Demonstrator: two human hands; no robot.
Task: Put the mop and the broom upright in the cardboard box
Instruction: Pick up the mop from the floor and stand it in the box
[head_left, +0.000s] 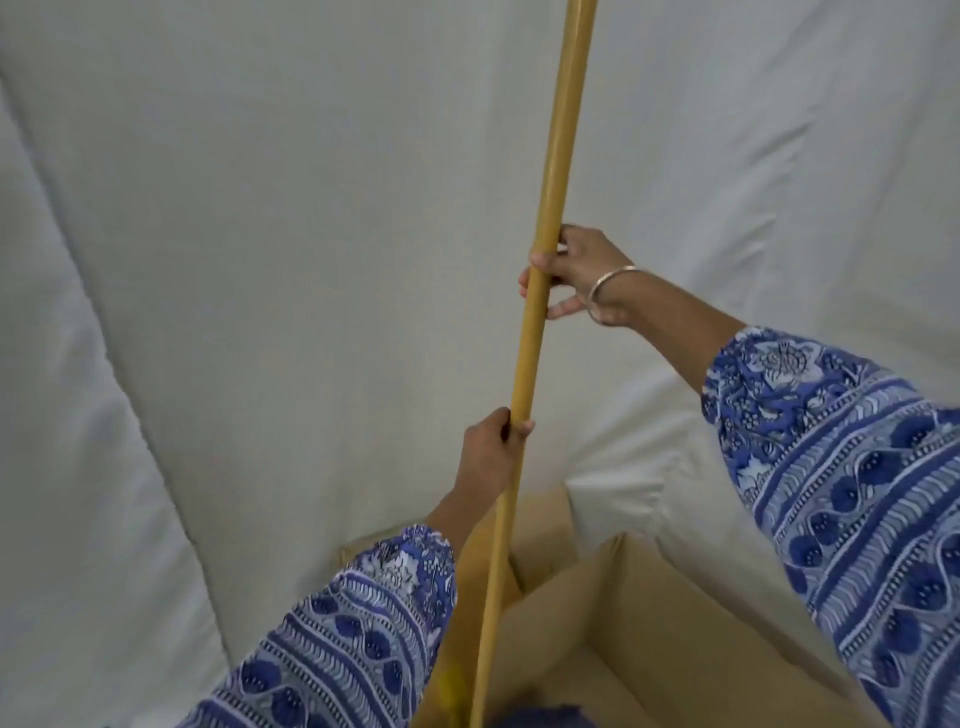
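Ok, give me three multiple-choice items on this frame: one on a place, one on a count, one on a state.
1. Where does the lower end of the pole go?
A. down into the box
B. onto a shelf
C. into a bucket

2. How many hands hold the pole?
A. none
B. one
C. two

3. How does the pole stand?
A. flat on the floor
B. near upright, slightly tilted
C. snapped in half

Key: 1 A, the pole runs down past the box's open top. 2 C, the left hand grips low and the right hand grips higher. 3 B, it rises steeply out of the top of the frame.
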